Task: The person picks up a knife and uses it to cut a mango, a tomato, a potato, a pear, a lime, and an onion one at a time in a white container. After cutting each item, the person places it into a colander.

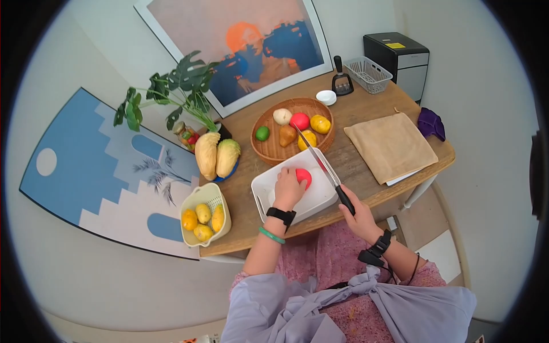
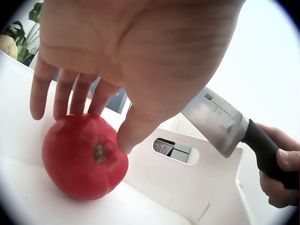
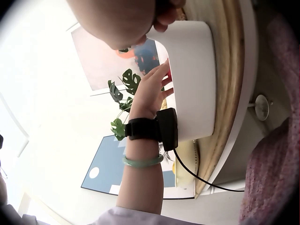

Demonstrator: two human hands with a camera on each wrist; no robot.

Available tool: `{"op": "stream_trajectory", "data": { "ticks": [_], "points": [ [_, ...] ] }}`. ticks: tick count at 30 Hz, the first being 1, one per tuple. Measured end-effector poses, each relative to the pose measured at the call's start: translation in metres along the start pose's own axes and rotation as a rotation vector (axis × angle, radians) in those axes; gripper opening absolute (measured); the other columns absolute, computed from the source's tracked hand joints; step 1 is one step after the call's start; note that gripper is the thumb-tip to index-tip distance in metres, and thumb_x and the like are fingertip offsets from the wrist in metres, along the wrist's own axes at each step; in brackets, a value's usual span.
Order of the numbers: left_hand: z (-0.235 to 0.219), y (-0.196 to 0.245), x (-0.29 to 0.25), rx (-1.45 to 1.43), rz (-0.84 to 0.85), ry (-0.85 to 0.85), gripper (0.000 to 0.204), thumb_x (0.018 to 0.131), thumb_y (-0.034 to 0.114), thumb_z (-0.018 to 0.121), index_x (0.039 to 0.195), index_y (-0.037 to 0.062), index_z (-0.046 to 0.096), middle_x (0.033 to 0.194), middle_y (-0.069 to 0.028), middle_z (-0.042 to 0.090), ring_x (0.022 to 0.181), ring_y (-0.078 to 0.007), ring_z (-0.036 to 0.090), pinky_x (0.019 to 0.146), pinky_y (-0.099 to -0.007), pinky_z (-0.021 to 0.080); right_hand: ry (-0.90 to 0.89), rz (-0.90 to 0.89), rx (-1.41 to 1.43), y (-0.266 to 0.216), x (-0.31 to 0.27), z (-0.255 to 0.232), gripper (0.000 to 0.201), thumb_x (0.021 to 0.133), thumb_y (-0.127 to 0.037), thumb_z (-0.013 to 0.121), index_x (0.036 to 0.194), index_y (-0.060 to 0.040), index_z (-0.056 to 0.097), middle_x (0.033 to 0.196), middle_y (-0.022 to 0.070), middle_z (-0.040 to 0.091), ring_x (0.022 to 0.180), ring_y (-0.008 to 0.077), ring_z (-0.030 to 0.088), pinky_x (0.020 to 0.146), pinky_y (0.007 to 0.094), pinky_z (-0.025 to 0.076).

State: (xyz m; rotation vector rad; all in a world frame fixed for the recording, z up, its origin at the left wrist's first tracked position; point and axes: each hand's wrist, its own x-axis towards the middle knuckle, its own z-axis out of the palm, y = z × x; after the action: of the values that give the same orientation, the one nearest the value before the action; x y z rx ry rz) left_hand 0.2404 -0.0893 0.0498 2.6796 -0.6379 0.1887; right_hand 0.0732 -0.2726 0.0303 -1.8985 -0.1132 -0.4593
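A red tomato (image 2: pixel 84 161) rests inside a white bin (image 1: pixel 320 200) with cut-out handles, standing at the table's front edge. My left hand (image 1: pixel 289 188) reaches into the bin and holds the tomato, fingertips along its far side and thumb near the stem scar. My right hand (image 1: pixel 361 219) grips the black handle of a kitchen knife (image 2: pixel 215 119). Its broad steel blade points forward over the bin's right side, apart from the tomato. In the right wrist view the bin's wall (image 3: pixel 192 84) hides most of the tomato.
Behind the bin, a round wicker basket (image 1: pixel 260 153) carries another tomato and several fruits. Napa cabbages (image 1: pixel 207 157) stand left, beside a potted plant (image 1: pixel 191 80). A pale yellow basket (image 1: pixel 226 231) of yellow fruits sits front left. At right lies a tan cloth bag (image 1: pixel 392 147).
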Motion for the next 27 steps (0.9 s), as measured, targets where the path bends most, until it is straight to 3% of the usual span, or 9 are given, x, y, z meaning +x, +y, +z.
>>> {"op": "stream_trajectory", "data": {
  "ticks": [2, 5, 6, 8, 9, 13, 18, 22, 27],
  "points": [
    [-0.002, -0.003, 0.001, 0.036, 0.009, -0.007, 0.06, 0.074, 0.021, 0.074, 0.124, 0.0025, 0.045, 0.113, -0.0193, 0.053, 0.106, -0.0374, 0.054, 0.085, -0.0461, 0.049, 0.009, -0.002, 0.019, 0.001, -0.002, -0.001, 0.051, 0.093, -0.013, 0.056, 0.141, -0.0095, 0.04, 0.119, 0.025, 0.059, 0.107, 0.0411, 0.059, 0.087, 0.0396, 0.049],
    [-0.009, 0.003, 0.001, -0.103, -0.05, -0.069, 0.053, 0.067, 0.019, 0.078, 0.104, 0.0049, 0.043, 0.101, -0.0214, 0.058, 0.095, -0.0414, 0.059, 0.08, -0.0468, 0.05, 0.013, -0.045, 0.018, 0.005, -0.004, 0.001, 0.051, 0.093, -0.013, 0.056, 0.141, -0.0098, 0.04, 0.117, 0.0255, 0.06, 0.105, 0.0414, 0.06, 0.086, 0.0402, 0.049],
    [-0.01, 0.003, 0.002, -0.093, -0.045, -0.058, 0.053, 0.067, 0.019, 0.078, 0.104, 0.0049, 0.043, 0.101, -0.0214, 0.058, 0.095, -0.0414, 0.059, 0.08, -0.0468, 0.05, 0.017, -0.08, 0.005, 0.006, -0.004, 0.002, 0.051, 0.093, -0.013, 0.057, 0.141, -0.0099, 0.04, 0.116, 0.0258, 0.06, 0.104, 0.0415, 0.06, 0.085, 0.0405, 0.049],
    [-0.012, 0.004, 0.002, -0.16, -0.084, -0.194, 0.053, 0.065, 0.018, 0.079, 0.101, 0.006, 0.042, 0.094, -0.0212, 0.061, 0.091, -0.0399, 0.061, 0.077, -0.0457, 0.05, -0.002, -0.068, 0.012, 0.007, -0.006, 0.004, 0.051, 0.093, -0.013, 0.057, 0.141, -0.01, 0.04, 0.115, 0.0259, 0.061, 0.104, 0.0418, 0.06, 0.085, 0.0408, 0.05],
    [-0.012, 0.005, 0.0, -0.144, -0.053, -0.157, 0.053, 0.065, 0.017, 0.08, 0.099, 0.0069, 0.042, 0.09, -0.0207, 0.063, 0.088, -0.0391, 0.062, 0.074, -0.0452, 0.05, -0.028, -0.041, 0.013, 0.007, -0.006, 0.005, 0.051, 0.092, -0.013, 0.057, 0.141, -0.01, 0.04, 0.114, 0.0261, 0.061, 0.103, 0.042, 0.06, 0.084, 0.0411, 0.05],
    [-0.018, 0.009, -0.01, -0.139, -0.015, -0.154, 0.051, 0.065, 0.016, 0.08, 0.099, 0.007, 0.043, 0.092, -0.0189, 0.061, 0.09, -0.0392, 0.06, 0.074, -0.0449, 0.049, -0.048, -0.038, 0.018, 0.002, -0.007, 0.007, 0.052, 0.092, -0.013, 0.056, 0.141, -0.0101, 0.04, 0.114, 0.0258, 0.061, 0.102, 0.0421, 0.06, 0.084, 0.0415, 0.05],
    [-0.028, 0.012, -0.035, -0.119, 0.188, -0.074, 0.036, 0.072, 0.014, 0.076, 0.092, 0.0058, 0.048, 0.095, -0.0146, 0.058, 0.095, -0.0366, 0.055, 0.079, -0.0423, 0.048, -0.052, -0.043, 0.009, 0.002, -0.01, 0.007, 0.052, 0.092, -0.013, 0.057, 0.141, -0.0102, 0.04, 0.115, 0.0258, 0.061, 0.103, 0.042, 0.06, 0.084, 0.042, 0.05],
    [-0.033, 0.004, -0.054, -0.16, 0.201, -0.069, 0.029, 0.073, 0.012, 0.074, 0.087, 0.0052, 0.049, 0.097, -0.0137, 0.058, 0.096, -0.0358, 0.055, 0.08, -0.0416, 0.047, -0.053, -0.053, 0.016, 0.004, -0.01, 0.014, 0.052, 0.092, -0.013, 0.056, 0.141, -0.0102, 0.04, 0.114, 0.0255, 0.061, 0.103, 0.0419, 0.061, 0.084, 0.042, 0.05],
    [-0.037, 0.014, -0.068, -0.194, 0.214, 0.072, 0.032, 0.073, 0.006, 0.071, 0.103, 0.0044, 0.06, 0.106, -0.0133, 0.058, 0.103, -0.0353, 0.054, 0.088, -0.0412, 0.047, -0.14, -0.011, 0.001, 0.003, -0.004, 0.022, 0.051, 0.092, -0.014, 0.057, 0.14, -0.0101, 0.041, 0.113, 0.0255, 0.062, 0.102, 0.0416, 0.061, 0.084, 0.0422, 0.05]
  ]
}}
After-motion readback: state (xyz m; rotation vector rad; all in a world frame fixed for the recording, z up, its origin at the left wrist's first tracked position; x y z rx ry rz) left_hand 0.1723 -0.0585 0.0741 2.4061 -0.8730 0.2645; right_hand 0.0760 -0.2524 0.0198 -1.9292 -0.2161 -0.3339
